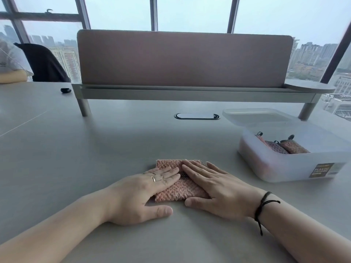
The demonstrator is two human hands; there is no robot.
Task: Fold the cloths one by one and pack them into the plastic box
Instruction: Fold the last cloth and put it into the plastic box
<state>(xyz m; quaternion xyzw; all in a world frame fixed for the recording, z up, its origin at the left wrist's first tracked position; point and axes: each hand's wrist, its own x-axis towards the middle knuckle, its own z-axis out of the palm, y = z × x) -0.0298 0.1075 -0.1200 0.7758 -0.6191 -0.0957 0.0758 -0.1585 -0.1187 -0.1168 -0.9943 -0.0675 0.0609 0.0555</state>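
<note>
Both the left hand (144, 192) and the right hand (218, 188) press the folded cloth (178, 190) with straight, released fingers, so it may spring open when lifted toward the plastic box (284, 168).

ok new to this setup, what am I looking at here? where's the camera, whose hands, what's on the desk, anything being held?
There is no robot: a person works with bare hands. The single picture comes from a wide-angle camera on the person's head, looking forward and down.

The left hand, with a ring, and the right hand, with a black cord bracelet at the wrist, both lie flat with straight fingers on a folded pink cloth on the grey desk. They press it; nothing is gripped.

To the right stands a translucent plastic box holding several folded cloths, its lid lying just behind it. Further back are a pinkish divider panel and windows.
</note>
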